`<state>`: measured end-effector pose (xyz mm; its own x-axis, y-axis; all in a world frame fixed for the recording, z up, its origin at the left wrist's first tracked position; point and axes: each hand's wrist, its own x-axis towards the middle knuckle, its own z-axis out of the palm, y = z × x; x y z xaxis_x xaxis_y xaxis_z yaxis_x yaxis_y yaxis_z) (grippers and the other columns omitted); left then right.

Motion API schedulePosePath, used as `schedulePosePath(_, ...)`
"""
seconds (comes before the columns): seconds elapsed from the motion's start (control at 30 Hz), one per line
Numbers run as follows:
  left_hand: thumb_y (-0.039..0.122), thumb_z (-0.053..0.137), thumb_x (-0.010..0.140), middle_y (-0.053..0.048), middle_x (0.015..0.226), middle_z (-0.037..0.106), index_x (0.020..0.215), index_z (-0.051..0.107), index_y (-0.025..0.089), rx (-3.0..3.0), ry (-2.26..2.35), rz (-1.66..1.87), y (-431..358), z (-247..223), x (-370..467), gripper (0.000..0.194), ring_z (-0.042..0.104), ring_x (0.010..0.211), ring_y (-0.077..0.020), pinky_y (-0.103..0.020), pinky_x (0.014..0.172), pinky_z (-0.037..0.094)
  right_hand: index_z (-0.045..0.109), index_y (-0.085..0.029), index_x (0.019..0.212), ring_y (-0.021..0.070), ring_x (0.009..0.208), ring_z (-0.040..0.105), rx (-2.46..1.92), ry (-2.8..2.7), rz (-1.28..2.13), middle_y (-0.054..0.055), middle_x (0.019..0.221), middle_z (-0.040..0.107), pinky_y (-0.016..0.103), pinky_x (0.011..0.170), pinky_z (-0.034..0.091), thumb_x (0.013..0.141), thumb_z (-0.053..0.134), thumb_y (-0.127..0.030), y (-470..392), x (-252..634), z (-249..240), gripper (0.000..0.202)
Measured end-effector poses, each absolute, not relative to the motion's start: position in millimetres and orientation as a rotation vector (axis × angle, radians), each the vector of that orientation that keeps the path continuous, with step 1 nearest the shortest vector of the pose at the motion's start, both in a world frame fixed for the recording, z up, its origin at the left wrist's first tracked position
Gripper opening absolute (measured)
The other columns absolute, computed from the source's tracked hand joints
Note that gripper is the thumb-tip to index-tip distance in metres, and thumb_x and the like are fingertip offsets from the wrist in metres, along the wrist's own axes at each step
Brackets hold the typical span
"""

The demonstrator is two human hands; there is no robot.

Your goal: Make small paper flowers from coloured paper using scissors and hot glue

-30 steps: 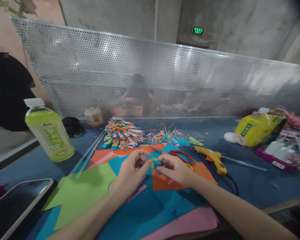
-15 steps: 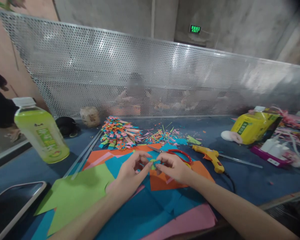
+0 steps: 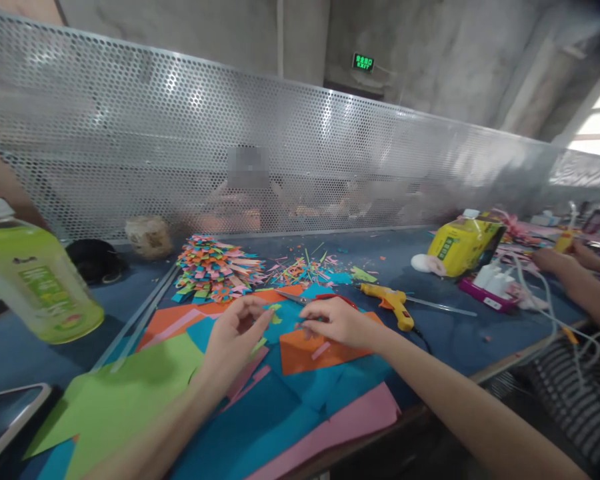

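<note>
Between the thumb and fingers of my left hand (image 3: 237, 333) is a small yellow-green paper piece (image 3: 276, 312). My right hand (image 3: 337, 323) is a little way to the right, its fingers curled into a pinch; whatever may be in them is too small to make out. It hovers over an orange paper sheet (image 3: 300, 360) and partly covers the red-handled scissors (image 3: 287, 295), whose blades point left. Under my hands lie blue paper (image 3: 270, 420), green paper (image 3: 125, 387) and pink paper (image 3: 350, 427). Behind them stands a cone of layered colored paper strips (image 3: 217, 270).
A yellow glue gun (image 3: 393, 303) and clear glue stick (image 3: 445, 307) lie right; paper scraps (image 3: 305, 270) lie behind. A drink bottle (image 3: 40, 280) and phone (image 3: 10, 420) are left. Farther right are a yellow bottle (image 3: 455, 243), a purple power strip (image 3: 487, 297) and another person's hands (image 3: 560, 267).
My hands have come apart: the yellow-green paper piece stays in my left hand, while my right hand has let go of it. The view has turned to the right.
</note>
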<state>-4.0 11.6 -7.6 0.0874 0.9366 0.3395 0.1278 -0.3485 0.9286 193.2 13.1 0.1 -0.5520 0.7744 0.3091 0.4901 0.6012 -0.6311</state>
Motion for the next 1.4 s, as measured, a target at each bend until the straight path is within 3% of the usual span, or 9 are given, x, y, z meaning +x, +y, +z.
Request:
schedulePosePath(0.13,0.033,0.061,0.069,0.005,0.058,0.050,0.077,0.051,0.017,1.557,1.077,1.370,11.9,-6.2,-4.7,0.020,0.046,0.052,-0.0079,-0.020,0.051,0.037,0.060,-0.019,0.079,0.0164,0.069,0.060,-1.795,-2.118,-0.032,0.004,0.074,0.065,0.025,0.062,0.042,0.084,0.039,-0.040,6.9,221.5,14.8,0.030)
schedulePosePath(0.27,0.033,0.062,0.067,0.005,0.058,0.050,0.077,0.052,0.017,1.545,1.078,1.379,11.9,-5.7,-4.8,0.021,0.046,0.053,-0.0083,-0.020,0.052,0.037,0.056,-0.006,0.093,0.0331,0.085,0.059,-2.307,-1.617,-0.325,0.021,0.083,0.061,0.040,0.066,0.043,0.082,0.037,-0.047,8.9,250.2,11.3,0.047)
schedulePosePath(0.43,0.035,0.063,0.066,0.004,0.060,0.051,0.076,0.052,0.017,1.559,1.078,1.359,14.1,-7.4,-5.9,0.023,0.047,0.053,-0.0092,-0.021,0.050,0.037,0.055,-0.003,0.096,0.0351,0.084,0.060,-2.569,-1.373,-0.241,0.022,0.083,0.061,0.042,0.065,0.045,0.071,0.045,-0.060,17.0,262.3,-4.0,0.063)
schedulePosePath(0.63,0.035,0.063,0.065,0.003,0.062,0.052,0.075,0.051,0.017,1.559,1.084,1.324,15.4,-8.7,-6.2,0.024,0.048,0.054,-0.0092,-0.021,0.052,0.038,0.056,-0.004,0.103,0.0358,0.089,0.059,-2.670,-1.312,-0.088,0.023,0.094,0.061,0.043,0.063,0.046,0.073,0.046,-0.048,22.4,274.2,-5.1,0.055)
schedulePosePath(0.77,0.033,0.063,0.064,0.004,0.060,0.052,0.076,0.052,0.017,1.593,1.078,1.321,9.3,-6.3,-2.5,0.023,0.050,0.056,-0.0096,-0.020,0.051,0.038,0.065,-0.012,0.087,0.0313,0.087,0.061,-2.625,-1.412,0.029,0.017,0.091,0.064,0.038,0.066,0.046,0.073,0.046,-0.040,21.1,287.0,-6.1,0.036)
schedulePosePath(0.9,0.031,0.061,0.066,0.005,0.058,0.050,0.078,0.053,0.016,1.588,1.093,1.302,1.5,-3.5,1.2,0.020,0.048,0.054,-0.0080,-0.018,0.049,0.037,0.062,-0.013,0.086,0.0282,0.081,0.062,-2.506,-1.453,-0.012,0.015,0.084,0.065,0.033,0.063,0.044,0.075,0.043,-0.041,8.8,285.9,-0.3,0.036)
schedulePosePath(0.97,0.032,0.061,0.066,0.006,0.057,0.049,0.078,0.052,0.016,1.549,1.106,1.290,-0.1,-3.5,1.9,0.022,0.047,0.052,-0.0076,-0.018,0.047,0.036,0.056,-0.015,0.093,0.0225,0.080,0.061,-2.349,-1.504,-0.095,0.010,0.083,0.064,0.028,0.063,0.043,0.080,0.037,-0.044,-2.4,277.5,3.7,0.037)
schedulePosePath(1.13,0.033,0.061,0.065,0.007,0.051,0.047,0.081,0.053,0.015,1.502,1.093,1.268,1.3,-4.7,1.7,0.025,0.043,0.047,-0.0075,-0.019,0.045,0.032,0.045,-0.017,0.088,0.0170,0.064,0.056,-1.551,-1.648,-0.487,0.005,0.076,0.056,0.025,0.054,0.043,0.072,0.054,-0.044,-32.5,242.2,8.6,0.032)
schedulePosePath(1.4,0.032,0.061,0.064,0.007,0.049,0.044,0.079,0.052,0.015,1.464,1.048,1.274,3.5,-4.4,-0.7,0.024,0.042,0.047,-0.0075,-0.020,0.046,0.031,0.038,-0.018,0.092,0.0173,0.067,0.055,-1.216,-1.843,-0.867,0.006,0.076,0.051,0.026,0.052,0.047,0.082,0.048,-0.029,-41.6,211.6,11.3,0.018)
